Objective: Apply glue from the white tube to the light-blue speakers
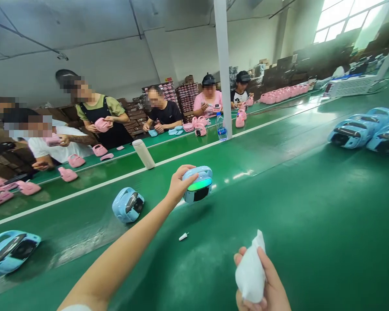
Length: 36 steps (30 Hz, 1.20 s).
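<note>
The left hand [178,185] pinched a blue case [198,184] just above the green tabletop [311,207], arm outstretched. The right hand [262,280] closed its grip around a white cloth [250,272], probably for wiping.

Blue car-shaped shell [198,184] — gripped, tilted — white cloth [250,272] bunched

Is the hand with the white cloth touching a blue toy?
No, the right hand holds only the crumpled white cloth; the left hand grips the light blue plastic toy.
</note>
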Motion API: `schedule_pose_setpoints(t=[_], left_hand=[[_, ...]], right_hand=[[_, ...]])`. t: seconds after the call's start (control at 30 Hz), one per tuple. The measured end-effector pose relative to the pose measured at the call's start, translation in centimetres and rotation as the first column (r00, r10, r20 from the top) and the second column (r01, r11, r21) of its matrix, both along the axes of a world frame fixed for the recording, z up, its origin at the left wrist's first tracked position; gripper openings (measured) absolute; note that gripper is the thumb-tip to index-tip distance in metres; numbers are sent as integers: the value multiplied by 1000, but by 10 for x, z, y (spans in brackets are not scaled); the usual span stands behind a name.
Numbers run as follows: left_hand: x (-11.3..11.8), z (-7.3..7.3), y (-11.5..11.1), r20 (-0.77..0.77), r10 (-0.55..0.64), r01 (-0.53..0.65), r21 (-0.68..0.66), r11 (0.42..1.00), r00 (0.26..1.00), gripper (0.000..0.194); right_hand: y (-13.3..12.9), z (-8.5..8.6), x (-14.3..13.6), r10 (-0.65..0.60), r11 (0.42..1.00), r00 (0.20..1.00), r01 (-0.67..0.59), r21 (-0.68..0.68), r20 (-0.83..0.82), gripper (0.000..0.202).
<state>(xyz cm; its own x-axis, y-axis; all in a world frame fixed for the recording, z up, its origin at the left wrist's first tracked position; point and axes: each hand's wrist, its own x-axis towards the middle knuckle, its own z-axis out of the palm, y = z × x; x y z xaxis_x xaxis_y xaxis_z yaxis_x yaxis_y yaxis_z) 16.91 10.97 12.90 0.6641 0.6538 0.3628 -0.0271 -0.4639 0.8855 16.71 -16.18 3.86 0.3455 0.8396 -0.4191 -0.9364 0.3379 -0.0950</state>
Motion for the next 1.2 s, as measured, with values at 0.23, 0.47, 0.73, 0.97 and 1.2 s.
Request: schedule_pose_setpoints(t=[0.23,0.47,0.73,0.97,1.2], left_hand=[[-109,6,-78,132,149,-101,-317,943,980,31],[-212,-23,-141,-34,340,-327,-377,866,940,18],[-251,-45,-153,-45,159,-165,-259,952,986,19],[-249,-55,-147,85,102,-66,-353,933,991,14],[-248,-43,-151,136,249,-74,-728,682,959,29]], right_hand=[[-12,13,-2,-71,997,991,71,1,-117,36],[-25,33,-35,29,999,997,-27,30,-77,17],[-14,45,-60,96,995,995,-96,-10,-6,25],[-14,63,-66,38,991,991,-21,-130,129,28],[-31,90,-81,-66,911,749,315,-267,660,38]])
